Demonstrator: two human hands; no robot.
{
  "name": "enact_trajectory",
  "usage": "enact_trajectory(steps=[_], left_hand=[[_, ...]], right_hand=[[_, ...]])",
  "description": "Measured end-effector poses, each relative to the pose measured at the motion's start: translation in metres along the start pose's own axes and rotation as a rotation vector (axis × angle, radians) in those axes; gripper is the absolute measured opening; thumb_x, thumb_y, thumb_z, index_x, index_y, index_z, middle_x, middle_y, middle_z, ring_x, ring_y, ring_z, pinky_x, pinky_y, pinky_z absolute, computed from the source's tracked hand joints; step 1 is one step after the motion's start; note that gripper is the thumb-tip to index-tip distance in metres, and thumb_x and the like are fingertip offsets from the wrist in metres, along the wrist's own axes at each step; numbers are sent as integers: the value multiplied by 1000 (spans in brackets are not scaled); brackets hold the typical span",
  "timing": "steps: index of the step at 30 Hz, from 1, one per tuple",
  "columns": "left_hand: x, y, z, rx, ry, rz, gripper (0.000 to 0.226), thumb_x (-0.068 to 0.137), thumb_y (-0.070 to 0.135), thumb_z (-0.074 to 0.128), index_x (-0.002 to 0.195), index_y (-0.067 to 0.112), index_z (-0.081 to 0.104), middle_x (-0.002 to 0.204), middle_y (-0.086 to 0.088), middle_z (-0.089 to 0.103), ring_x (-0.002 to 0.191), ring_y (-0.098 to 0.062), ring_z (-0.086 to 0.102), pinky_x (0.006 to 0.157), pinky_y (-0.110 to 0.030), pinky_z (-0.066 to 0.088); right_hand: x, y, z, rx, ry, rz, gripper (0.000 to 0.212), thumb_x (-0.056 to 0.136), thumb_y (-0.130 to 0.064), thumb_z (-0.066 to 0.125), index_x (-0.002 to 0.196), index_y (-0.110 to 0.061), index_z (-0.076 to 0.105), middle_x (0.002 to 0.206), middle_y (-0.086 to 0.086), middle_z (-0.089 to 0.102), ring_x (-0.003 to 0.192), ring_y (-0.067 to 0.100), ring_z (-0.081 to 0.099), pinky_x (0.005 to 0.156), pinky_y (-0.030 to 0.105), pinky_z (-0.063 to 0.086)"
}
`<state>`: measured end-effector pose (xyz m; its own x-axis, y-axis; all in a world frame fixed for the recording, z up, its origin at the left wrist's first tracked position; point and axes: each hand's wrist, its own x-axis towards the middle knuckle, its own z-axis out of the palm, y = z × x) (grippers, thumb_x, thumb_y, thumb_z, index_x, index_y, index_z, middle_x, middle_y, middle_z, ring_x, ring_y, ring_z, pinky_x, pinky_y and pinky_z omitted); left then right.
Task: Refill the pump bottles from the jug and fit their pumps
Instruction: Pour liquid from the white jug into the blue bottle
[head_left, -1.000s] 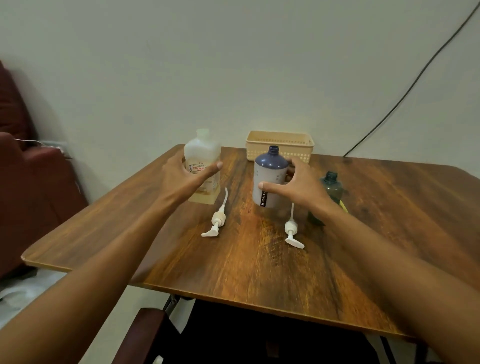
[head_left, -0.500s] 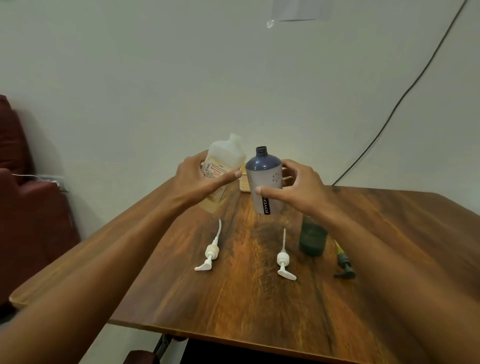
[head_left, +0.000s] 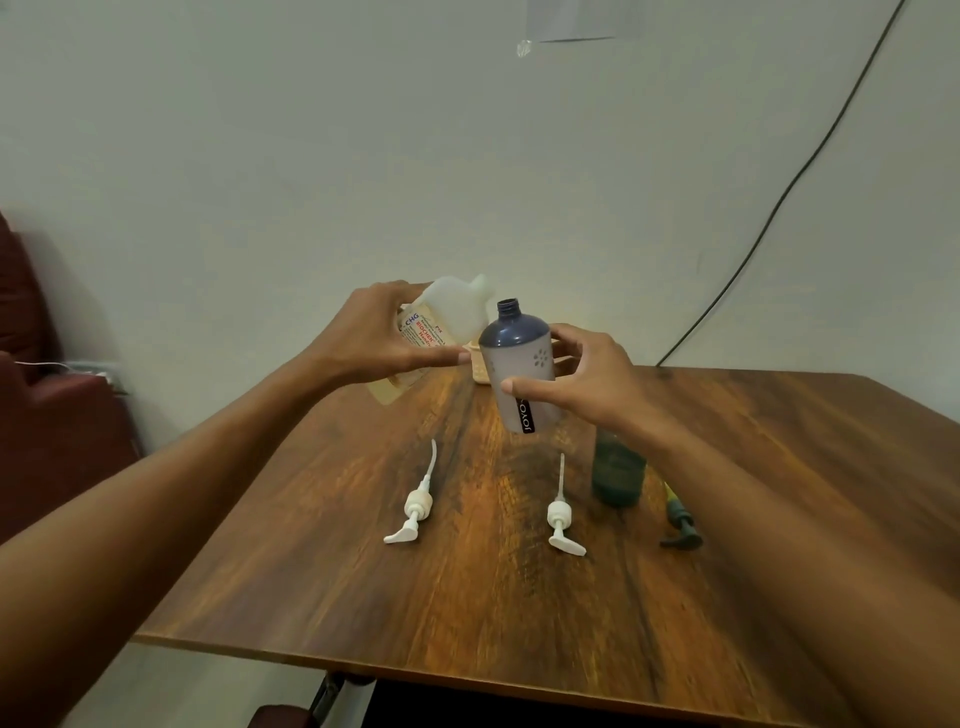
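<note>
Two hands raised above tabletop (head_left: 519, 613). Left hand (head_left: 371, 338) fingers wrapped round jug (head_left: 447, 319), tilted, spout toward blue-capped bottle (head_left: 522, 364). Right hand (head_left: 587, 382) fingers clasp that bottle, neck open. Below bottle: two white pumps (head_left: 413, 512) (head_left: 561, 519) lying flat; green bottle (head_left: 618, 475) right of them.

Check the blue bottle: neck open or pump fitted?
Open. The blue bottle shows a bare threaded neck; both white pumps lie on the table.
</note>
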<state>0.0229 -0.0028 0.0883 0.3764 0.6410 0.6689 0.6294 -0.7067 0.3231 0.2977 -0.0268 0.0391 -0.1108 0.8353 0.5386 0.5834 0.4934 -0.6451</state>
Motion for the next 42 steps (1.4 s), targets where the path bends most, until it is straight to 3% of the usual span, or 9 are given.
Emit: enact_trajectory(steps=[5, 10, 14, 19, 23, 28, 31, 35, 42], left_hand=[[5, 1, -8, 42, -18, 28, 60, 59, 88, 71, 108, 55, 61, 92, 16, 67, 82, 4, 65, 63, -23, 57], [8, 0, -11, 99, -70, 32, 75, 57, 85, 72, 117, 41, 65, 96, 8, 67, 82, -7, 66, 65, -25, 56], [9, -3, -11, 152, -98, 29, 83, 60, 76, 75, 125, 26, 69, 101, 4, 67, 85, -12, 66, 65, -18, 52], [9, -4, -12, 177, -115, 44, 93, 61, 74, 78, 136, 22, 64, 105, 3, 65, 88, -14, 65, 68, -18, 52], [9, -3, -15, 199, -128, 61, 91, 63, 72, 81, 139, 24, 63, 104, 6, 65, 88, -12, 65, 69, -23, 56], [12, -1, -19, 248, -137, 84, 94, 63, 70, 80, 142, 24, 59, 107, 5, 64, 88, -13, 65, 69, -18, 52], [15, 0, -21, 284, -151, 113, 90, 66, 65, 84, 142, 22, 59, 108, 3, 64, 89, -15, 64, 70, -19, 53], [17, 6, -24, 322, -171, 127, 88, 68, 60, 85, 142, 20, 60, 114, -3, 66, 94, -17, 64, 75, -26, 57], [20, 14, -29, 371, -199, 133, 91, 70, 54, 87, 147, 17, 56, 119, -3, 65, 98, -15, 61, 74, -16, 45]], right_hand=[[1, 1, 0, 25, 4, 5, 82, 74, -52, 90, 145, -24, 58, 138, 0, 67, 109, 13, 63, 78, 21, 57], [1, 2, 0, 19, 3, 15, 83, 75, -52, 90, 146, -22, 58, 138, 1, 67, 112, 16, 65, 85, 30, 62], [-1, 4, 2, 14, 9, 8, 83, 74, -53, 91, 145, -24, 59, 138, -1, 67, 110, 13, 64, 82, 26, 61], [-2, 6, 4, 21, 1, 1, 83, 74, -53, 90, 146, -25, 59, 137, -3, 67, 109, 12, 63, 78, 21, 57], [-3, 6, 4, 40, -7, -1, 85, 74, -52, 91, 148, -25, 58, 137, -3, 68, 111, 12, 64, 79, 23, 58], [-5, 7, 4, 38, -6, -7, 83, 74, -52, 91, 146, -26, 59, 132, -7, 68, 108, 9, 63, 74, 18, 56], [-6, 7, 5, 50, -12, 2, 81, 73, -53, 91, 144, -30, 59, 119, -15, 65, 100, 3, 63, 70, 16, 54], [-7, 9, 6, 52, -6, 5, 82, 72, -54, 92, 144, -31, 60, 120, -15, 65, 99, 0, 62, 74, 19, 57], [-8, 11, 7, 46, 3, 0, 82, 72, -54, 92, 144, -30, 60, 124, -11, 69, 102, 4, 64, 75, 21, 58]])
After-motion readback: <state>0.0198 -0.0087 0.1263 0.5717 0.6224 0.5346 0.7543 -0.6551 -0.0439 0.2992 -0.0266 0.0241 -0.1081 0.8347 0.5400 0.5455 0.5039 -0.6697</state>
